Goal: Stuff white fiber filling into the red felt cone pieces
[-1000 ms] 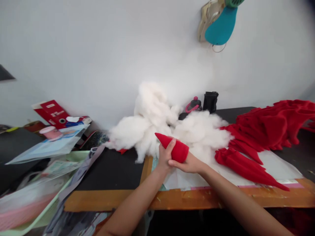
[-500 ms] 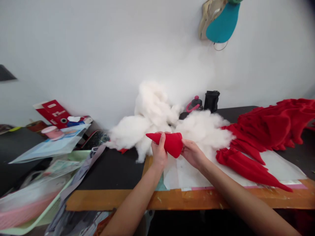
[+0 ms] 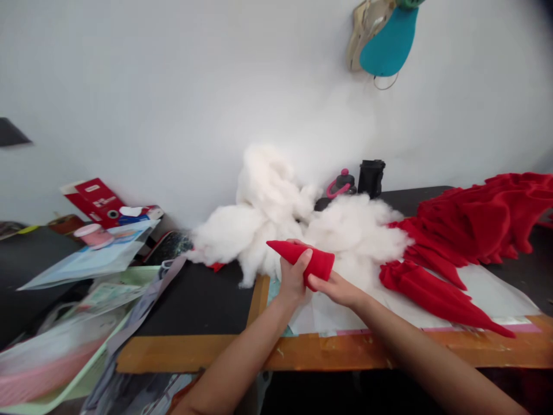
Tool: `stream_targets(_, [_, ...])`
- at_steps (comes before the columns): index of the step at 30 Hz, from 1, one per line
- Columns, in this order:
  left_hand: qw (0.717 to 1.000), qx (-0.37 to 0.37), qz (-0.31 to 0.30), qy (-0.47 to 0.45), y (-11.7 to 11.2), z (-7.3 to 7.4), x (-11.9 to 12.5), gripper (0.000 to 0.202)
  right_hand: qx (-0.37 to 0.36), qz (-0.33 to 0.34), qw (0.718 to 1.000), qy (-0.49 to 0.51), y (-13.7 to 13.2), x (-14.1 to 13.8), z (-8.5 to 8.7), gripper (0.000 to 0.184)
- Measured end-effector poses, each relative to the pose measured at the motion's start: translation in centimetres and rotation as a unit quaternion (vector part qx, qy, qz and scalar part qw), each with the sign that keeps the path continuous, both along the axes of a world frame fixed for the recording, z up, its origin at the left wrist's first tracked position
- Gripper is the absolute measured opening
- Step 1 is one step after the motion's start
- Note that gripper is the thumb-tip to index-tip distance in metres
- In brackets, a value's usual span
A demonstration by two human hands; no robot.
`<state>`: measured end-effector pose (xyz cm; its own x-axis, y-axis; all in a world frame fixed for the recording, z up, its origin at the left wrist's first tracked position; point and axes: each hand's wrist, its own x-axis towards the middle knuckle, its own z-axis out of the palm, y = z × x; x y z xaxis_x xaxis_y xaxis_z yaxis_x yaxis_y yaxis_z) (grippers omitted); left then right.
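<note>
Left hand curled closed, right hand palm up, fingers extended toward it

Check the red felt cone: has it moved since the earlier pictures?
Yes: the red felt cone has swung left, away from the black container, and lies flatter.

we face a plain white wall behind a black-topped work table with a worn orange wooden edge; something teal hangs high up, perhaps a small fan.
</note>
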<state>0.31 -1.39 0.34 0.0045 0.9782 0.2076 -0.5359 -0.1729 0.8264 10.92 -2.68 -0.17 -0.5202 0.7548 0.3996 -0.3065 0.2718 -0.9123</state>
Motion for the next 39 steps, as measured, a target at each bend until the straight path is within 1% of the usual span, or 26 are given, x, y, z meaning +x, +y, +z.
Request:
stream_targets(1, [1.0, -0.001, -0.007, -0.005, -0.2, 0.1, 0.1, 0.03, 0.057, -0.029, 0.997, -0.043, 0.1, 0.1, -0.2, 0.068])
stream_targets(3, [1.0, -0.003, -0.025, -0.012, -0.6, 0.4, 0.2, 0.034, 0.16, -0.091, 0.976, -0.115, 0.2, 0.2, -0.5, 0.077])
stream_targets(4, [0.999, -0.003, -0.037, -0.012, -0.9, 0.7, 0.2, 0.035, 0.195, -0.117, 0.964, -0.14, 0.2, 0.3, -0.6, 0.08])
stream_targets(5, [0.999, 0.0, -0.05, -0.009, -1.0, 0.8, 0.2, 0.036, 0.214, -0.132, 0.955, -0.155, 0.1, 0.3, -0.6, 0.081])
stream_targets(6, [0.998, 0.007, -0.063, -0.001, -1.2, 1.0, 0.2, 0.035, 0.214, -0.137, 0.954, -0.158, 0.0, 0.4, -0.7, 0.08])
stream_targets(7, [0.997, 0.015, -0.075, 0.01, -1.3, 1.0, 0.2, 0.033, 0.193, -0.127, 0.962, -0.149, 0.0, 0.4, -0.7, 0.077])
stream_targets(8, [0.996, 0.021, -0.079, 0.018, -1.3, 0.9, 0.2, 0.03, 0.151, -0.105, 0.975, -0.127, -0.1, 0.4, -0.8, 0.073])
stream_targets(10, [0.997, 0.019, -0.074, 0.026, -1.1, 0.5, 0.2, 0.026, 0.03, -0.051, 0.997, -0.046, -0.1, 0.5, -0.9, 0.064])
stream_targets(11, [0.997, 0.011, -0.07, 0.025, -0.9, 0.2, 0.3, 0.025, -0.032, -0.032, 0.999, 0.003, 0.0, 0.6, -0.9, 0.061])
stream_targets(13, [0.997, -0.003, -0.071, 0.015, -0.5, -0.1, 0.4, 0.031, -0.127, -0.03, 0.987, 0.097, 0.2, 0.8, -0.8, 0.059])
stream_targets(14, [0.997, -0.004, -0.074, 0.01, -0.2, -0.1, 0.3, 0.035, -0.158, -0.04, 0.978, 0.133, 0.4, 1.0, -0.6, 0.06])
stream_targets(16, [0.997, 0.002, -0.078, 0.005, 0.4, 0.3, -0.1, 0.041, -0.202, -0.05, 0.963, 0.173, 0.6, 1.2, -0.1, 0.062])
stream_targets(19, [0.998, 0.026, -0.064, -0.001, 1.1, 1.3, -1.2, 0.044, -0.257, -0.014, 0.95, 0.175, 0.6, 1.1, 0.6, 0.065])
stream_targets(21, [0.998, 0.03, -0.055, -0.019, 1.5, 1.7, -1.9, 0.037, -0.268, -0.002, 0.952, 0.147, 0.5, 0.8, 0.8, 0.063])
stream_targets(22, [0.998, 0.022, -0.053, -0.033, 1.7, 1.7, -2.1, 0.03, -0.249, -0.014, 0.961, 0.123, 0.4, 0.6, 0.8, 0.06])
stream_targets(23, [0.998, 0.007, -0.05, -0.048, 1.9, 1.7, -2.3, 0.023, -0.209, -0.037, 0.973, 0.087, 0.3, 0.5, 0.7, 0.056])
stream_targets(24, [0.997, -0.013, -0.047, -0.066, 2.0, 1.7, -2.4, 0.02, -0.147, -0.066, 0.986, 0.039, 0.2, 0.4, 0.6, 0.051])
stream_targets(25, [0.995, -0.033, -0.043, -0.087, 2.2, 1.6, -2.5, 0.02, -0.068, -0.097, 0.993, -0.016, 0.1, 0.3, 0.5, 0.046])
stream_targets(26, [0.992, -0.052, -0.038, -0.109, 2.3, 1.6, -2.5, 0.021, 0.016, -0.125, 0.989, -0.075, 0.0, 0.3, 0.4, 0.041])
stream_targets(28, [0.985, -0.084, -0.029, -0.147, 2.5, 1.6, -2.6, 0.023, 0.165, -0.17, 0.956, -0.171, -0.1, 0.4, 0.3, 0.032])
stream_targets(29, [0.982, -0.094, -0.029, -0.16, 2.4, 1.7, -2.6, 0.024, 0.221, -0.188, 0.936, -0.201, -0.1, 0.4, 0.2, 0.029])
stream_targets(31, [0.98, -0.099, -0.036, -0.166, 2.1, 1.9, -2.5, 0.026, 0.294, -0.208, 0.902, -0.24, 0.0, 0.4, 0.0, 0.032])
stream_targets(33, [0.985, -0.084, -0.047, -0.145, 1.6, 2.1, -2.1, 0.028, 0.325, -0.22, 0.88, -0.267, 0.1, 0.3, -0.2, 0.047])
stream_targets(35, [0.99, -0.059, -0.063, -0.111, 0.9, 2.1, -1.6, 0.026, 0.322, -0.228, 0.876, -0.277, 0.2, 0.2, -0.5, 0.065])
stream_targets(37, [0.993, -0.036, -0.079, -0.077, 0.3, 2.0, -1.1, 0.023, 0.294, -0.227, 0.893, -0.254, 0.0, 0.0, -0.7, 0.079])
stream_targets(39, [0.994, -0.022, -0.093, -0.049, -0.2, 1.9, -0.7, 0.021, 0.242, -0.198, 0.928, -0.202, -0.3, -0.1, -0.9, 0.091])
